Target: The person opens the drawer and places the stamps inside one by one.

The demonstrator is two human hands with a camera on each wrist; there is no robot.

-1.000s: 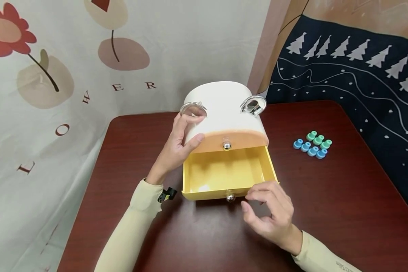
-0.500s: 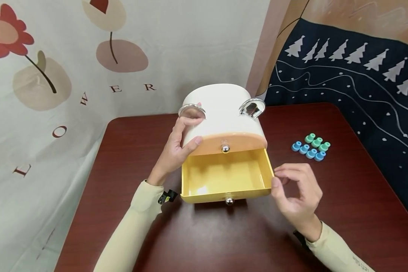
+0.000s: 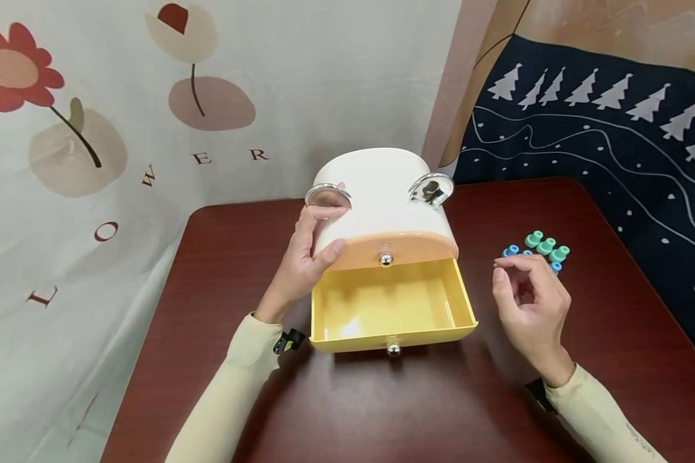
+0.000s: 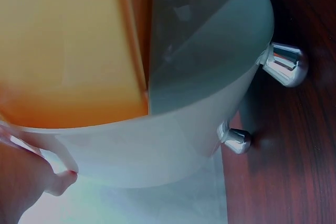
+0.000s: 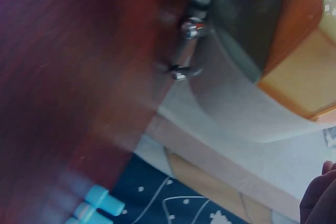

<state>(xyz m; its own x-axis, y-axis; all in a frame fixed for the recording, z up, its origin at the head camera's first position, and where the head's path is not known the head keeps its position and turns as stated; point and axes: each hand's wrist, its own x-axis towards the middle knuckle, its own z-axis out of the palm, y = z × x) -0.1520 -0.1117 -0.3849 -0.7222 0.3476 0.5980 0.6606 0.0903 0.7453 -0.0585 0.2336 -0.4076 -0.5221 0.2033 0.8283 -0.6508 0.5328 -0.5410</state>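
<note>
- Our left grip clamps the white box on the table, likely to keep it still.
- Our right grip hangs loosely bent, holding nothing, near 3 green pieces.
- The yellow drawer sticks out, likely so we reach inside.

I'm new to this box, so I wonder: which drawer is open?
The lower, yellow drawer: it is pulled out, its inside showing, while the orange drawer above it is closed.

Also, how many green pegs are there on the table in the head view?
3 visible, in a slanting row beyond the right hand: the leftmost green peg, the middle green peg and the rightmost green peg. The hand could hide others.
</note>
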